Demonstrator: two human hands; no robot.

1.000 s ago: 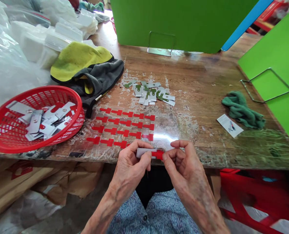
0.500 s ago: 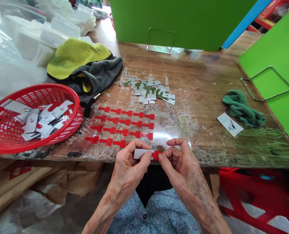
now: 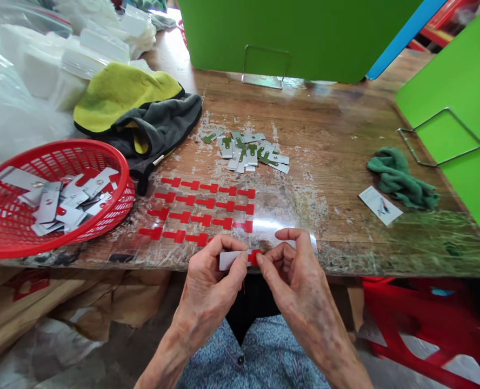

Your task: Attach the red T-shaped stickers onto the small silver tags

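At the table's point(image 3: 345, 227) near edge, the left hand point(image 3: 207, 278) pinches a pale flat plate point(image 3: 228, 260), whose left end shows between thumb and forefinger. A red piece point(image 3: 253, 257) sits at the plate's right end, between both hands. The right hand's point(image 3: 297, 275) thumb touches it, forefinger raised; whether that hand grips, I cannot tell.
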